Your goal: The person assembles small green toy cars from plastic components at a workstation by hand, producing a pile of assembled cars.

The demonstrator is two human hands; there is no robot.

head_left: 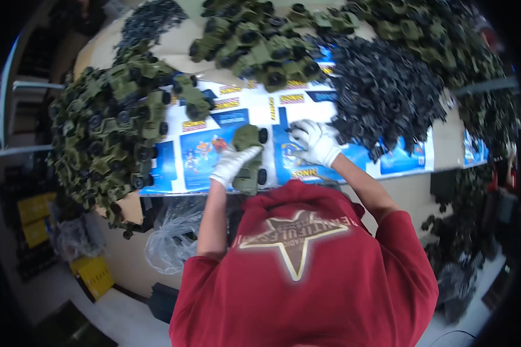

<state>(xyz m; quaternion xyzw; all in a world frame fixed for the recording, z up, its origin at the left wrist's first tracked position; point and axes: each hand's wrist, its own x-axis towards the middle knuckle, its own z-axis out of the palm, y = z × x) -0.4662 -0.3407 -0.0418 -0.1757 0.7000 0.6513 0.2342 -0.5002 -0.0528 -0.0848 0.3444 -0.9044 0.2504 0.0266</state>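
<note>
1. While a green toy vehicle (252,168) is held at centre frame by the left hand (230,163), digits pressed over it, the right hand's (319,144) fingers are parted; any pinch cannot be told.
2. Lettering and cartoon figures (205,149) are printed on the blue-and-white sheet (257,110).
3. Below, a star (295,238) is borne by the red shirt (324,289).

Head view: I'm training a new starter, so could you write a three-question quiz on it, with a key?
1. Multiple choice: which hand lies across the nearest green car? A) left; B) right; C) neither.
2. True or false: the right hand is bare.
3. Fill in the colour: the small parts heaped just right of the right hand are ____.

Key:
1. A, the left hand.
2. False; it wears a white glove.
3. Black.
</note>
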